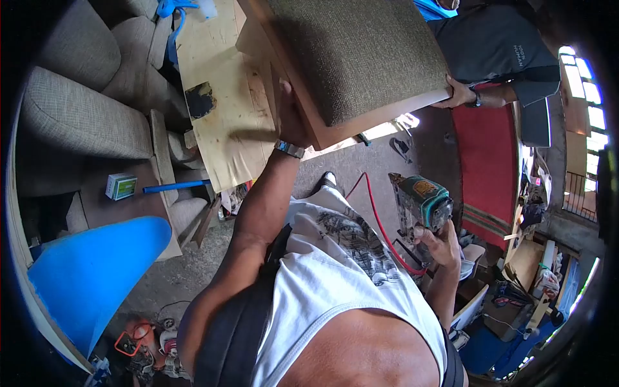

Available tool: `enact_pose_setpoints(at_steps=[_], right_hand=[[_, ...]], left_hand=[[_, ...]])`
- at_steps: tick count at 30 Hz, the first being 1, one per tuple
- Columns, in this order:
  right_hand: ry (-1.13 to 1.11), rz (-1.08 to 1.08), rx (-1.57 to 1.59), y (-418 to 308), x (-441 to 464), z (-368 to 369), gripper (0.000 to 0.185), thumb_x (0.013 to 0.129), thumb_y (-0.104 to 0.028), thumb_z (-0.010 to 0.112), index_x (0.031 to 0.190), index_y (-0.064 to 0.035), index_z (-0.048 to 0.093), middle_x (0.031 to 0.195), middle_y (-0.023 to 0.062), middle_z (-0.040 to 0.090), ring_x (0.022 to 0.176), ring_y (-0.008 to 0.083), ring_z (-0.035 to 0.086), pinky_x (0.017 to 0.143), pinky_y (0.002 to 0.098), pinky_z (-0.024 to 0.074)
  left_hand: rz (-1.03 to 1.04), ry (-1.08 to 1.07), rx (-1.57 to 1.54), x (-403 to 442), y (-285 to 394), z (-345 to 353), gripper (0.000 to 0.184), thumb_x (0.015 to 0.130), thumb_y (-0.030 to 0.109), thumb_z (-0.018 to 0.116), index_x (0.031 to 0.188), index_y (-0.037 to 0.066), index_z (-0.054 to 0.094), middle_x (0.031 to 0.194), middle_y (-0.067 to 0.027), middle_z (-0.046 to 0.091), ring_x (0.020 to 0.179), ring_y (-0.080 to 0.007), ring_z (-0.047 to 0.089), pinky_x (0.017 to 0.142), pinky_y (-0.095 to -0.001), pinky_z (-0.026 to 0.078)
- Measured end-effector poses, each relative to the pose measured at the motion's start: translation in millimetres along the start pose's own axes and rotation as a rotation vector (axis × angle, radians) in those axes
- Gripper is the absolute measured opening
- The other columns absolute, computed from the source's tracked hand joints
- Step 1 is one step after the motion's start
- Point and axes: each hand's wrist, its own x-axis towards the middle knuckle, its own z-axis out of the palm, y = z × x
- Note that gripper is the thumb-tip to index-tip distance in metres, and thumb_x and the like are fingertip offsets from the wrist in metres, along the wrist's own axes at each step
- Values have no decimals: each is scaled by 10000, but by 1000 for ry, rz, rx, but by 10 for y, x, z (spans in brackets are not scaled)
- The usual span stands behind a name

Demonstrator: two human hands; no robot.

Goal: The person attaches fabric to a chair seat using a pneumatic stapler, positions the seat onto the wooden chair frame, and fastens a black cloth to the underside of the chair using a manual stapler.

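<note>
A brown upholstered seat with a wooden frame (367, 58) is held up over a plywood-topped table (222, 135). My left hand (292, 116) is closed on the near left corner of its frame, with a metal watch at the wrist. At the frame's right corner is a co-worker's hand (456, 92). In my right hand (442, 245) is a teal and black nail gun (422, 200), held low to the right, apart from the seat. A red air hose (380, 229) curves from the gun's lower end across the front of my white shirt.
Grey sofa parts (90, 116) stand at the left, with a small green and white box (121, 186) and a blue panel (103, 277) near them. A co-worker in a dark shirt (483, 45) is at the upper right. Behind are a red panel (483, 155) and cluttered shelves.
</note>
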Motion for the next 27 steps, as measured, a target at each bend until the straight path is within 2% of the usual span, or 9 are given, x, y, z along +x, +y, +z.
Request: enact_pose_setpoints(at_steps=[3, 7, 9, 11, 14, 18, 24, 25, 27], right_hand=[[4, 59, 5, 66, -30, -11, 551, 763, -398, 841, 1032, 28, 618, 840, 51, 661, 711, 127, 614, 639, 280, 508], [45, 46, 54, 10, -65, 40, 542, 764, -392, 841, 1026, 25, 616, 829, 50, 662, 707, 131, 619, 640, 283, 511], [71, -10, 6, -50, -99, 39, 353, 817, -199, 789, 1022, 22, 606, 788, 65, 654, 656, 142, 628, 617, 286, 511], [66, -1, 0, -30, -109, -21, 357, 819, -206, 787, 1026, 21, 607, 790, 65, 654, 664, 145, 629, 624, 289, 513], [73, -4, -8, 32, -92, -123, 484, 791, -299, 816, 1082, 19, 596, 870, 66, 665, 734, 140, 634, 673, 287, 517], [96, -22, 49, -69, -56, -135, 627, 751, -335, 860, 1178, 16, 564, 1008, 76, 669, 847, 151, 636, 749, 288, 520], [-72, -85, 77, -661, 246, -173, 607, 790, -249, 832, 1225, 22, 507, 1050, 74, 650, 920, 152, 610, 817, 303, 506], [-69, -86, 72, -700, 311, -160, 607, 790, -249, 832, 1225, 22, 507, 1050, 74, 650, 920, 152, 610, 817, 303, 506], [-65, -220, 10, -782, 439, -123, 615, 787, -270, 834, 1224, 19, 513, 1070, 81, 645, 950, 159, 603, 853, 324, 499]], left_hand=[[-3, 0, -10, -25, 28, 35, 823, 924, 683, 423, 1515, 125, 288, 1509, -128, 384, 1331, -330, 431, 1105, -483, 365], [-22, 36, 5, -139, 117, 214, 801, 937, 652, 438, 1507, 110, 289, 1496, -127, 393, 1323, -302, 447, 1068, -462, 414], [-68, 117, 65, -231, 232, 377, 783, 928, 626, 489, 1485, 97, 335, 1461, -124, 437, 1292, -291, 478, 1055, -450, 426], [-123, 220, 130, -367, 266, 372, 764, 919, 599, 541, 1462, 85, 381, 1426, -121, 481, 1262, -281, 508, 1043, -437, 437], [-301, 322, 515, -492, 363, 412, 438, 839, 316, 770, 1126, 1, 671, 1005, -37, 684, 893, -130, 644, 849, -294, 512], [-111, 357, 733, -464, 284, 481, 329, 830, 344, 767, 888, 23, 726, 816, -24, 668, 782, -101, 588, 738, -270, 478], [-116, 398, 1197, -410, 438, 445, 492, 812, 480, 772, 914, 4, 702, 813, -53, 648, 797, -143, 591, 741, -295, 481], [5, 434, 1407, -417, 576, 637, 659, 776, 527, 787, 1106, -22, 630, 1026, -127, 656, 964, -205, 610, 821, -345, 496], [770, 305, 1564, -201, 594, 433, 877, 727, 512, 820, 1325, -12, 450, 1277, -207, 542, 1187, -323, 526, 973, -417, 447]])
